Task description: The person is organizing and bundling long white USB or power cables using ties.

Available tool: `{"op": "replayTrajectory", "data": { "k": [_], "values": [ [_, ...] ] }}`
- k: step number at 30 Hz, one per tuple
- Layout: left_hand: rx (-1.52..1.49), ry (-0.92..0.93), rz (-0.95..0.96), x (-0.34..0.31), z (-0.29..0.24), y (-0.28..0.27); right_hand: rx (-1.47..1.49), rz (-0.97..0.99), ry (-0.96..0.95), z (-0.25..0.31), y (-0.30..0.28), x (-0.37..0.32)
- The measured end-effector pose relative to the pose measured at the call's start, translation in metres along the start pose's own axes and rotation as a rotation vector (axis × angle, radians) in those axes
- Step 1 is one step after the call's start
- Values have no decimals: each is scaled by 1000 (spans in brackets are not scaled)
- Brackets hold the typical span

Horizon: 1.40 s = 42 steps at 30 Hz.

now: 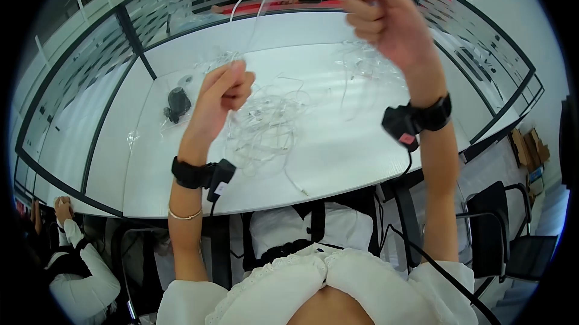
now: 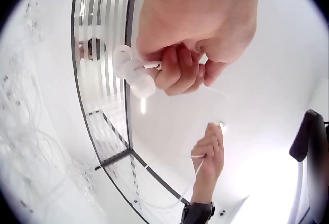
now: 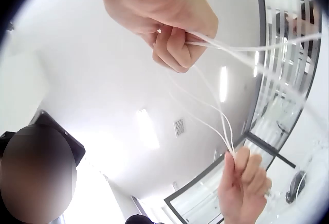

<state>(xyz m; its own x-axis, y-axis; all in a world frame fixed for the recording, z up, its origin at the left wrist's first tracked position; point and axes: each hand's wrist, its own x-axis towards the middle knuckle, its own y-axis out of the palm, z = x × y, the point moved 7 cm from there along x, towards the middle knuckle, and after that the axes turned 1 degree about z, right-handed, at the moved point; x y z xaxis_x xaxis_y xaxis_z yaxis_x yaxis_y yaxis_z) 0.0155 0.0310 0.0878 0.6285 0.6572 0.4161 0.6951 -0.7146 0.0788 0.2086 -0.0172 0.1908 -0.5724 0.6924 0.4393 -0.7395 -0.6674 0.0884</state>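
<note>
White cable held up between two curled hands

Left hand [image 1: 223,93]: fingers curled round the thin white cable [image 1: 246,0], white rounded earbuds [image 2: 134,77] protruding beside the fist. Right hand [image 1: 389,23], upper right of head view: fingers curled, pinching the same cable. Cable is raised above the white table [image 1: 344,156]. Loose tangle of white cables [image 1: 268,120] lies mid-frame. Container: clear plastic bag [image 1: 167,123], left of frame, with black object [image 1: 178,103]; inside or on top, cannot tell.
</note>
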Motion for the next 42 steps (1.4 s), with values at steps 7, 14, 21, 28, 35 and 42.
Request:
{"op": "replayTrajectory", "data": {
  "k": [7, 14, 21, 28, 35, 42],
  "values": [
    [10, 36, -120, 38, 7, 31, 145, -41, -65, -30, 27, 32],
    [175, 199, -134, 50, 16, 25, 302, 2, -58, -36, 32, 43],
    [-82, -10, 10, 43, 36, 49, 194, -67, -93, -40, 23, 47],
    [-189, -140, 33, 40, 52, 60, 102, -105, -73, -48, 22, 43],
    [-183, -124, 7, 42, 54, 51, 84, -113, 12, -54, 26, 40],
    [-110, -78, -91, 45, 54, 48, 14, -162, 6, -55, 24, 40]
  ]
}}
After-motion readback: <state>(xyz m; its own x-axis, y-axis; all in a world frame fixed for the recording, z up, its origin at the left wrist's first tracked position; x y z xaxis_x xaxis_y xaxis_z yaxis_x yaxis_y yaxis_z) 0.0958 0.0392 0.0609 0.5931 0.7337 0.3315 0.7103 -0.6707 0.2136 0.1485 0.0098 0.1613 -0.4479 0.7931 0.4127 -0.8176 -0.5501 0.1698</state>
